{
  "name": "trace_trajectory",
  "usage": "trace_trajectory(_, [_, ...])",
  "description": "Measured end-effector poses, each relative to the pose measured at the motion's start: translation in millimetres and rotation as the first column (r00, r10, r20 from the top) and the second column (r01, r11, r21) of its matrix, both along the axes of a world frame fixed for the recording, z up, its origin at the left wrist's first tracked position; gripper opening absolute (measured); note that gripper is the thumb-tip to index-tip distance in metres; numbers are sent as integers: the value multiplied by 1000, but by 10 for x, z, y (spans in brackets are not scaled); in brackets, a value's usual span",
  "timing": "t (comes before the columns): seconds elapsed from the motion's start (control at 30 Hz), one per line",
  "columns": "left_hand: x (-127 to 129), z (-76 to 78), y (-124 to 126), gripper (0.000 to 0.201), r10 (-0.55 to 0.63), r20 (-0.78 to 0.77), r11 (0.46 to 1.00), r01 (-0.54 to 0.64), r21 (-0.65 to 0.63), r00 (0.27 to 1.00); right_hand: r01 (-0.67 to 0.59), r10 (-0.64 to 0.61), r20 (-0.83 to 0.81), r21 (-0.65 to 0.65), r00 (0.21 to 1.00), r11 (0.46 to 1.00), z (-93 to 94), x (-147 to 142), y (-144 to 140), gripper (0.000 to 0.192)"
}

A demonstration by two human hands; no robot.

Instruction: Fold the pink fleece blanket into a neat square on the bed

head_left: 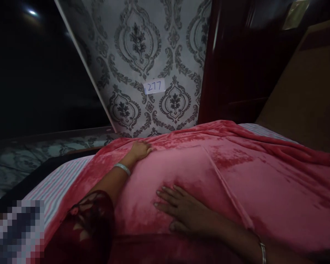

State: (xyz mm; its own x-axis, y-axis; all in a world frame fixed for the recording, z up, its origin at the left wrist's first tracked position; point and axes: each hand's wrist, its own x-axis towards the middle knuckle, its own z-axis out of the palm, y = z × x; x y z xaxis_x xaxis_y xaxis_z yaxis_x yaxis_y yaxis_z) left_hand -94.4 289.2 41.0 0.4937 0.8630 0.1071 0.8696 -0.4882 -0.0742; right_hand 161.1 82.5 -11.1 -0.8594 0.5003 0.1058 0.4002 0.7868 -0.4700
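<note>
A pink-red plush blanket point(181, 165) lies spread in front of me, with a folded panel whose edge runs down its middle. At the far left corner of that panel is my left hand point(140, 149), its fingers curled closed on the cloth; the fingertips are partly hidden. My right hand point(185, 211) rests flat on the nearer part of the blanket, fingers spread and pointing left. It holds nothing.
A striped sheet point(64, 176) shows beneath the blanket at the left. Beyond stand a patterned wall with a paper label point(154, 86), a large dark screen point(41, 73) at left, a dark red glossy panel point(231, 66), and a brown board point(308, 88) at right.
</note>
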Motion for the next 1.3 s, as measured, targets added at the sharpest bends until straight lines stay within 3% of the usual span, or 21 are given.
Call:
trace_trajectory(0.13, [-109, 137, -462, 53, -125, 63, 991, 128, -44, 990, 5, -4, 16, -44, 1000, 999, 208, -48, 6, 59])
trace_trajectory(0.27, [-134, 84, -892, 60, -227, 114, 949, 246, -195, 967, -36, 37, -23, 14, 999, 999, 404, -337, 15, 54])
trace_trajectory(0.4, [-205, -170, -1018, 60, -134, 80, 970, 147, -193, 988, -202, 202, 2, 49, 979, 978, 246, -655, 38, 59])
trace_trajectory(0.5, [-270, -380, -988, 62, -87, 86, 987, 97, -127, 992, -226, 227, 1, 43, 974, 973, 81, -722, 38, 60])
trace_trajectory(0.6, [-317, -451, -919, 65, -102, 87, 986, 112, -124, 991, -223, 224, -7, 39, 975, 974, 32, -701, 26, 59])
trace_trajectory(0.7, [-355, -371, -805, 67, -35, 55, 980, 45, -192, 998, -217, 218, -4, 53, 976, 975, 39, -689, 23, 59])
trace_trajectory(0.83, [-388, -166, -628, 61, 154, -64, 959, -164, -229, 986, -198, 202, -28, 94, 979, 976, 27, -727, 31, 56])
trace_trajectory(1.03, [-204, 154, -624, 65, 345, -128, 934, -354, -52, 930, -158, 162, -105, 45, 981, 986, 202, -670, -22, 50])
trace_trajectory(1.1, [-45, 203, -813, 65, 302, -132, 951, -308, -32, 944, -89, 102, -208, 69, 973, 994, 296, -474, -19, 42])
trace_trajectory(1.17, [151, 191, -1132, 64, 195, -136, 978, -203, -51, 971, 74, -34, -298, 125, 954, 989, 341, -180, 46, 40])
trace_trajectory(1.3, [600, -33, -1967, 66, -62, -42, 996, 59, -73, 997, 425, -349, -317, 215, 882, 880, 264, 397, 341, 42])
